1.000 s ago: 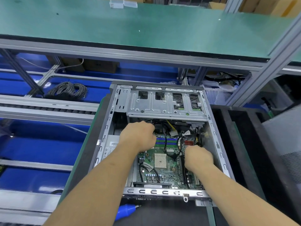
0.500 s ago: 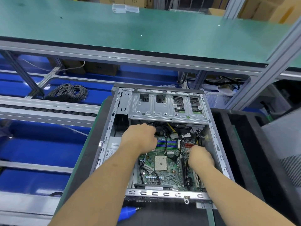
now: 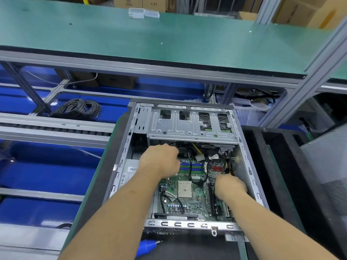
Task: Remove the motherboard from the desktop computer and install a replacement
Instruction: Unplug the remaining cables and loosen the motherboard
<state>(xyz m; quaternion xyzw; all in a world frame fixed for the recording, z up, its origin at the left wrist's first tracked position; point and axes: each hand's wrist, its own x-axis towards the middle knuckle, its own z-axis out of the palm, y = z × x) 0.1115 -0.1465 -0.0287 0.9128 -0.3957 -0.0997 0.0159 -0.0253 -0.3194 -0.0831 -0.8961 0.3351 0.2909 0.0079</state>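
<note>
The desktop computer [image 3: 187, 166] lies on its side with the panel off, open to the camera, resting on a dark mat [image 3: 97, 184] on the green surface [image 3: 277, 184]. The motherboard [image 3: 187, 196] sits flat in the bottom of the case, green, with a pale square socket [image 3: 185, 188] near its middle and blue and green memory slots [image 3: 193, 167] toward the far side. A metal drive cage [image 3: 191, 126] spans the far end of the case.

Both hands reach down into the case. The left hand [image 3: 160, 160] is over the far left part of the board, knuckles up, its grip curled closed beside the black cables [image 3: 189, 166] that run under the drive cage; the fingertips are tucked under the hand, so what they pinch, if anything, cannot be told. The right hand [image 3: 230, 185] is at the right edge of the board, near the red connector [image 3: 216, 168], fingers bent down toward the board; its fingertips are hidden too, and whether its grip is clamped on something cannot be told.

A loose white plug on yellow and black wires [image 3: 199, 156] hangs between the hands. Near the camera, just outside the case, a blue-handled screwdriver [image 3: 148, 246] lies on the mat. A coil of grey cable [image 3: 78, 108] rests on a lower blue shelf to the left
</note>
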